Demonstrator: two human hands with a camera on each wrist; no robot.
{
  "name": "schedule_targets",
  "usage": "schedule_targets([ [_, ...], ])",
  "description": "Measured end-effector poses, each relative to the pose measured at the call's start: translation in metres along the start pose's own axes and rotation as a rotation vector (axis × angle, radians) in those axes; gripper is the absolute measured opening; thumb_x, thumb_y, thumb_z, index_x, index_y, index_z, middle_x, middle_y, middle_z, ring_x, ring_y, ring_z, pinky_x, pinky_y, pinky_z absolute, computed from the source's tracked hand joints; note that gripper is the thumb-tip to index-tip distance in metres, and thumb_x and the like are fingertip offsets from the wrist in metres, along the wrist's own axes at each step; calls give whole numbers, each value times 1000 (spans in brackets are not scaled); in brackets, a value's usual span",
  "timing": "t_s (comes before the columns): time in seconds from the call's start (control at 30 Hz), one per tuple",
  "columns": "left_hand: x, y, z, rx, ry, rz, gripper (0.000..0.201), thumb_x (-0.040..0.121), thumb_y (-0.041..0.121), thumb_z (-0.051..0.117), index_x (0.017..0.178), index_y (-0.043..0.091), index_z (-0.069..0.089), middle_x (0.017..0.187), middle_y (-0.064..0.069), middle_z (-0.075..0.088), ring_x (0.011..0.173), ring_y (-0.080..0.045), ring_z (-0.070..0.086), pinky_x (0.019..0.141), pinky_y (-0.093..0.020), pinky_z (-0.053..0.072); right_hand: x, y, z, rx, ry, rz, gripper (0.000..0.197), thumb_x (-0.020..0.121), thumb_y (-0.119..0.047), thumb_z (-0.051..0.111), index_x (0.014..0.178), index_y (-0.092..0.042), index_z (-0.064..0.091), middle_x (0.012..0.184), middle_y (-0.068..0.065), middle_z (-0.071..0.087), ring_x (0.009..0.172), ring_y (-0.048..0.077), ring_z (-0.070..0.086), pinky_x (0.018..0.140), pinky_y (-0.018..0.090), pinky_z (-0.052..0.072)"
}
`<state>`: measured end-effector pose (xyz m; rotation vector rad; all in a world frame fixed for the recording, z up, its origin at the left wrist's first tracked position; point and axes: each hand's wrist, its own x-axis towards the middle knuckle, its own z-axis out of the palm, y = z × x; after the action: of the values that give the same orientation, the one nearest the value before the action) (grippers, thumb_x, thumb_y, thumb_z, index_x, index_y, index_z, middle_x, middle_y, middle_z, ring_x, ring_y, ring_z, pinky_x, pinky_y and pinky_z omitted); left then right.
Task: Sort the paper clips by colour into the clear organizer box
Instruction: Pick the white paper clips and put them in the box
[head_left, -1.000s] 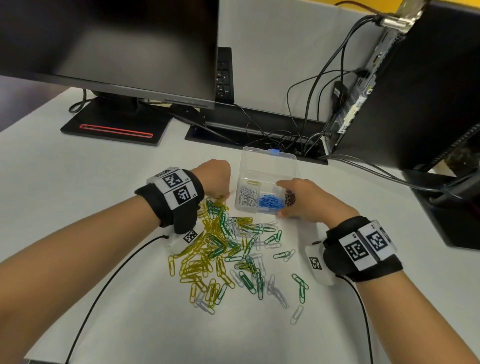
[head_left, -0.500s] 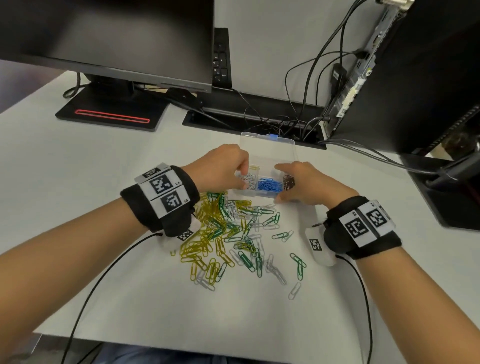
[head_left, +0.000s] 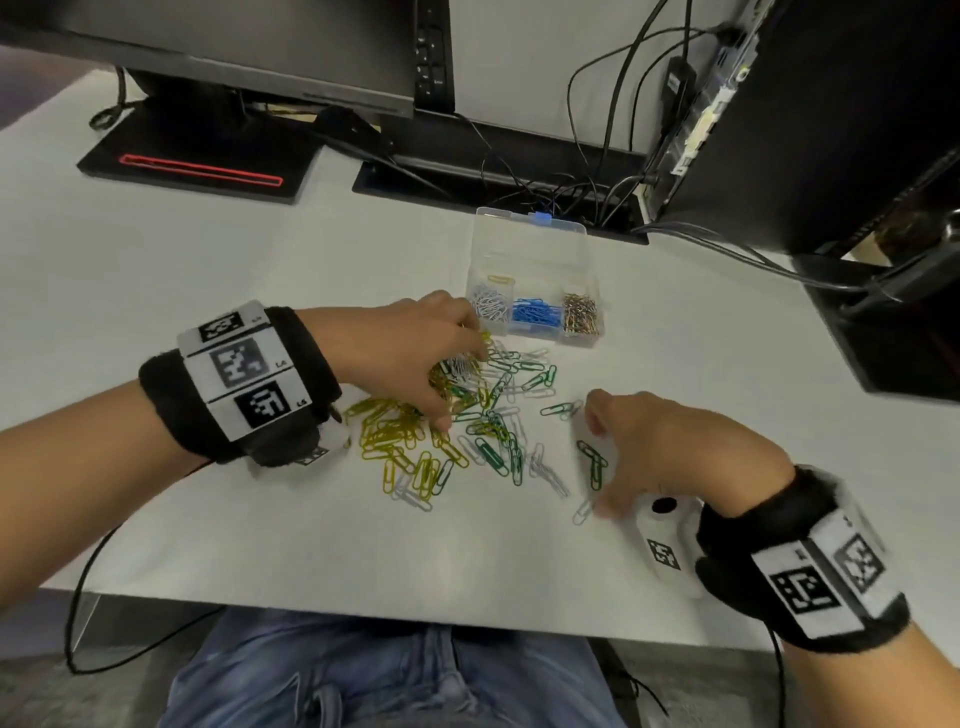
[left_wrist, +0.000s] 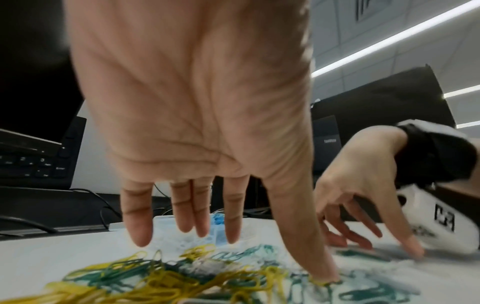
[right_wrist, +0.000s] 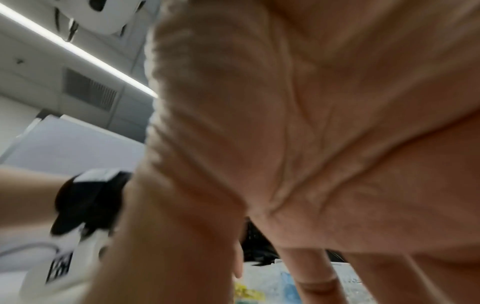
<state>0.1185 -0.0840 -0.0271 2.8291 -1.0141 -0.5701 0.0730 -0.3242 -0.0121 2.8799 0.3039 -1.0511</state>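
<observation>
The clear organizer box (head_left: 535, 244) stands open on the white table behind the loose clips. Its front compartments hold white clips (head_left: 488, 304), blue clips (head_left: 537, 314) and bronze-coloured clips (head_left: 582, 314). One yellow clip (head_left: 500, 279) lies in a back compartment. A mixed pile of yellow, green and white clips (head_left: 415, 447) lies in front of the box. My left hand (head_left: 441, 374) hovers over the pile with straight fingers (left_wrist: 233, 222), its thumb pressing on clips. My right hand (head_left: 618, 457) rests spread on the table at the pile's right edge, beside green clips (head_left: 592, 462).
A monitor stand with a red outline (head_left: 202, 166) sits at the back left. Tangled cables (head_left: 571, 192) run behind the box. A dark computer case (head_left: 831, 130) stands at the right. The table's front edge (head_left: 363, 597) is close to my wrists.
Both hands have drawn back from the box to the loose pile. The left hand has left the white-clip compartment; the right has come away from the box's front edge towards me.
</observation>
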Motion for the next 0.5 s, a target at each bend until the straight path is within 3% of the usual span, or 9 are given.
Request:
schedule_targets([
  [0.13,-15,13,5,-3,-70,102,67,60,57,78,115,36,46,113,11,36,107,-9,28,93,-29,38,8,-11,1,51,53,-63,54,71,-25,80,101,-18,37,78,-6,41,58,10,45,45,23,35],
  [0.27,-15,23,18,159,-170,126,71,55,62,78,110,34,43,110,9,33,102,-10,25,85,-27,32,23,-20,-12,223,133,-113,34,79,-22,75,95,-12,46,79,2,49,51,22,54,46,30,48],
  [0.4,-1,25,19,218,-17,93,56,68,60,70,106,26,46,108,6,37,98,-11,27,82,-30,34,23,-25,-20,195,253,-149,30,78,-24,76,92,-13,53,84,1,50,62,19,57,54,33,56],
  [0.5,4,22,12,194,89,46,51,74,55,68,108,23,48,110,3,41,102,-13,32,84,-30,35,14,-29,-16,153,234,-178,39,69,-33,83,90,-18,54,82,-4,51,70,18,54,56,31,48],
])
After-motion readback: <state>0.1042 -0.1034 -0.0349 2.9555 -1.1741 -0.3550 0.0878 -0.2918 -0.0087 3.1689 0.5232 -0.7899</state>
